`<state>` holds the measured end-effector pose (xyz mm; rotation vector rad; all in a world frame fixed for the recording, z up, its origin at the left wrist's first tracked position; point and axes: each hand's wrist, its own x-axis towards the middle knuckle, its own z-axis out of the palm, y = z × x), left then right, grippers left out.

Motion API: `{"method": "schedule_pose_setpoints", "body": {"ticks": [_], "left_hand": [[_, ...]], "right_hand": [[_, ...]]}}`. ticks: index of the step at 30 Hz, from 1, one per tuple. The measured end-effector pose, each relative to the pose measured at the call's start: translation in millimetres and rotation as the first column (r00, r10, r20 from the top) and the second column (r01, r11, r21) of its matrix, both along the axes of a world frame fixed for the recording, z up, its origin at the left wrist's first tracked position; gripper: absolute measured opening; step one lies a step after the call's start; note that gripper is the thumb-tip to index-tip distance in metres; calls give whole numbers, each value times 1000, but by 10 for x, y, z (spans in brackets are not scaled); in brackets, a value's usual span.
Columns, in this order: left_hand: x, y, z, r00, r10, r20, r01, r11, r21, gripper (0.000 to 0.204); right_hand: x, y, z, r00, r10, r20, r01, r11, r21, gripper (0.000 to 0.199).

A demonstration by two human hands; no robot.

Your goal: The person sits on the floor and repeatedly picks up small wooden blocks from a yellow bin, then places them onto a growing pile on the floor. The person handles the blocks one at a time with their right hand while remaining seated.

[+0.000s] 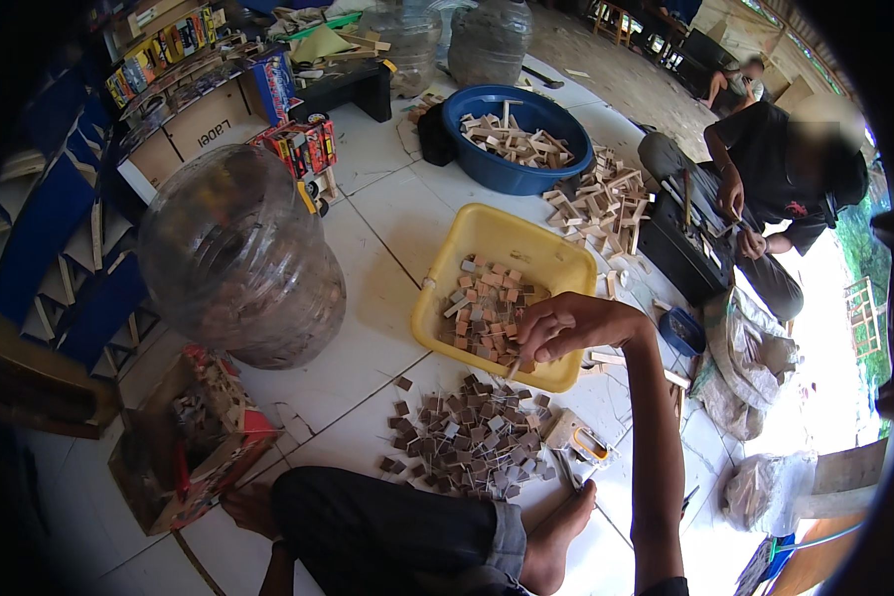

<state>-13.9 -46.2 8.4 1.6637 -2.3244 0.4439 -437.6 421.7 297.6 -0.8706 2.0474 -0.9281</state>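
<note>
Over the near right rim of a yellow plastic basin [437, 298], my right hand [576, 326] is bent down at the wrist with its fingers pinched together. A small pale stick-like piece [514, 369] shows below the fingertips. In the basin lie many small wooden blocks [482, 298], tan and grey, with thin sticks on them. A heap of dark brown square pieces with thin pins [472, 437] spreads on the tiles between the basin and my legs. My left hand [248, 509] rests low beside my bent knee, near an open cardboard box [159, 487]; its fingers are unclear.
A large clear plastic jar [248, 258] stands at left. Beyond the basin are a blue tub [467, 164] of wooden pieces and a loose wood pile [606, 204]. A yellow-edged tool [591, 443] lies near my foot [556, 546]. Another person [765, 179] sits working at right.
</note>
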Motion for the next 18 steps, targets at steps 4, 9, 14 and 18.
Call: {"method": "schedule_pose_setpoints", "body": {"ticks": [4,9,14,18], "left_hand": [[-21,18,-9,1000,-11,0,11,998,-67,64],[-73,63,97,1000,20,-18,-19,999,38,63],[-42,60,110,999,8,-51,-5,999,52,61],[9,37,18,999,-29,-22,29,1000,-8,61]], "right_hand": [[-216,-170,-478,952,-246,-183,263,962,75,38],[-435,-349,-1325,847,-315,-428,424,886,189,32],[-371,-255,-1652,628,-207,-750,373,926,57,21],[-529,-27,-1479,794,-382,-473,396,915,-75,21]]}}
